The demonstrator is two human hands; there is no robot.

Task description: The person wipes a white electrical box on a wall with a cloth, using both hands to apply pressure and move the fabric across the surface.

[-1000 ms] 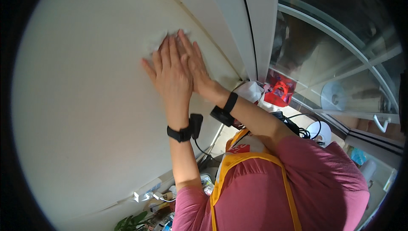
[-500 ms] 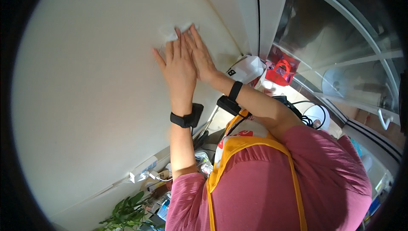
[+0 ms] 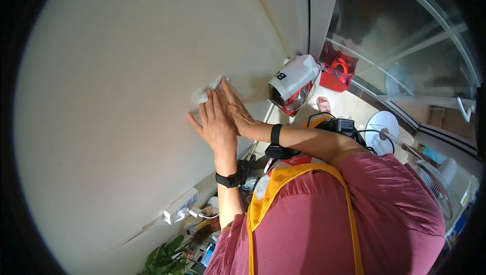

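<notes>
Both hands lie flat against a pale wall, with a thin white wipe or tissue under the fingertips. My left hand has its fingers stretched out and its thumb spread away from them. Partly covered by the left one, my right hand lies alongside and presses with straight fingers too. Edges of the wipe stick out past the fingertips; the rest is hidden beneath them. A black band with a small device sits on each wrist.
A white bag and a red bag stand on the floor beside a glass door. Low on the wall are a power strip and plugs. A leafy plant is below, and a fan stands at right.
Both hands have slid down the wall, the wipe moving with them. The view has shifted, so more of the white bag and the fan shows.
</notes>
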